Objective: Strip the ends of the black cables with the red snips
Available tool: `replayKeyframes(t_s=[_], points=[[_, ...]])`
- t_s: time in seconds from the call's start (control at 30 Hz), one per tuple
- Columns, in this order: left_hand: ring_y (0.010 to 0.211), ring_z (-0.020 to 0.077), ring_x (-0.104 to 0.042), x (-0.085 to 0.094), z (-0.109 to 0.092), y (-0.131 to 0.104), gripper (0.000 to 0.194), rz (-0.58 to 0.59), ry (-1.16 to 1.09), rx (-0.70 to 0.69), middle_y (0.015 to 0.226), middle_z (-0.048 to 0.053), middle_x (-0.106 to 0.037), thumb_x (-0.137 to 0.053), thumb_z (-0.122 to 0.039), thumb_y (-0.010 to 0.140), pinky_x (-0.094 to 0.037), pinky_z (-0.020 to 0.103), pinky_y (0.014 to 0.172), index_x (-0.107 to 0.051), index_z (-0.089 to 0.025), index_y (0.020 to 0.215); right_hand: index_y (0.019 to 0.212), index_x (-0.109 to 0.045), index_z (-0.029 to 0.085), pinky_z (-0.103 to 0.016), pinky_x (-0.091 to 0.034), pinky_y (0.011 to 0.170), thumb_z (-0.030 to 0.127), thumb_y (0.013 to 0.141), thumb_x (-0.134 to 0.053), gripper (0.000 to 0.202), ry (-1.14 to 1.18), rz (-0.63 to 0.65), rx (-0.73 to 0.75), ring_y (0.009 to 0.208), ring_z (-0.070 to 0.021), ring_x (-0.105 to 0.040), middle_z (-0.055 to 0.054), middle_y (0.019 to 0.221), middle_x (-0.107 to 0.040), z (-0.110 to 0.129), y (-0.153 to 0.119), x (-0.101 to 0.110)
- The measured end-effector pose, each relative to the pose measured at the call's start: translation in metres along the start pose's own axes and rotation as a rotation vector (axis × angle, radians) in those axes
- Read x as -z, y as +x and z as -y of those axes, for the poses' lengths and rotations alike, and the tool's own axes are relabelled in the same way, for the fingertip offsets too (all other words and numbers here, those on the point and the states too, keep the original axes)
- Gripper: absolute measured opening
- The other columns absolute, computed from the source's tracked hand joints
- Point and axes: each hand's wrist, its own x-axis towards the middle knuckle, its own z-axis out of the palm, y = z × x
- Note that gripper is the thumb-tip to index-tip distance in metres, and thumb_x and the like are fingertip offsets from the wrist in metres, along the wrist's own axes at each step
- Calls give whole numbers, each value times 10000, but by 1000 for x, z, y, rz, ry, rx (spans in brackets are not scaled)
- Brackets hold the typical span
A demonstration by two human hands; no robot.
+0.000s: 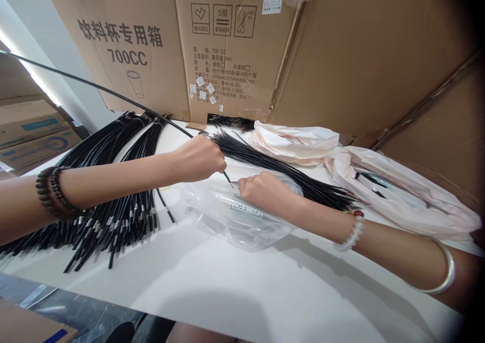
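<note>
A long black cable (125, 99) runs in from the upper left and passes through my left hand (200, 156), whose fingers are wrapped round it. Its short end pokes out below those fingers, with a thin tip pointing at my right hand (263, 191). My right hand is closed in a pinch beside that tip; a small greyish piece shows at its fingertips, too small to name. Under both hands lies a clear plastic bag (212, 222) with green print. Behind the right hand stretches a bundle of black cables (280, 168).
More black cable bundles (140, 156) fan out on the white table (182, 287) at left. Pale plastic bags (295, 143) lie at the back right. Large cardboard boxes (132, 4) wall off the back, small white stickers (202, 95) on one. Other cartons (34, 126) stand far left.
</note>
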Motion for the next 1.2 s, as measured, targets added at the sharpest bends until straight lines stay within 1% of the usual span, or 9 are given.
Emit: replayKeyframes(t_s=[0.13,0.2,0.3,0.4,0.53,0.67,0.9,1.03,1.2], points=[[624,129,-565,3,0,-1,345,7,0,-1,760,32,-729,-491,-30,812,-185,276,521,-751,-240,896,813,-601,95,-291,-279,456,-113,781,-389,298,-8,-2,-43,610,-221,-656,-95,691,-658,-1,-1,3],[629,140,-576,3,0,-1,326,15,5,-1,750,30,-727,-493,-38,816,-182,279,515,-747,-234,874,816,-601,93,-289,-278,456,-113,778,-395,294,-8,2,-52,613,-223,-657,-96,690,-656,-2,-1,4],[625,157,-593,3,0,1,309,36,18,13,719,23,-719,-503,-36,802,-184,285,504,-741,-229,839,822,-602,94,-286,-284,456,-109,780,-400,290,-2,8,-45,624,-223,-659,-96,699,-657,-1,-1,5],[635,168,-614,2,-1,2,320,63,36,26,724,12,-724,-505,-29,792,-188,286,494,-739,-240,846,823,-598,98,-281,-284,451,-110,784,-387,299,-7,4,-35,614,-216,-652,-88,704,-652,1,-1,5],[649,170,-634,3,-2,2,327,56,32,32,746,18,-732,-497,-33,802,-187,282,493,-742,-242,863,818,-590,100,-271,-302,465,-110,796,-378,299,-24,-1,-33,615,-209,-649,-79,699,-646,3,-1,3],[626,169,-628,3,-2,3,299,53,16,51,728,30,-729,-516,-41,800,-196,281,498,-744,-230,833,833,-594,97,-276,-328,486,-98,810,-386,286,-3,9,-30,638,-213,-660,-80,708,-651,3,-1,3],[621,160,-595,5,-3,1,296,51,-21,46,773,47,-738,-498,-67,844,-193,280,520,-747,-221,886,838,-608,95,-288,-344,494,-112,791,-383,309,22,28,-14,655,-225,-669,-86,719,-661,1,0,4],[631,153,-581,4,-2,-2,295,35,-36,47,793,50,-741,-503,-76,862,-167,282,524,-745,-231,928,846,-611,90,-272,-337,491,-96,799,-414,275,15,22,-40,656,-221,-669,-95,727,-668,1,-1,3],[605,150,-564,5,-2,-2,279,33,-42,51,763,55,-734,-508,-64,852,-152,283,516,-744,-212,879,839,-608,85,-273,-340,486,-89,799,-419,261,10,19,-44,652,-231,-668,-104,727,-665,2,-1,4]])
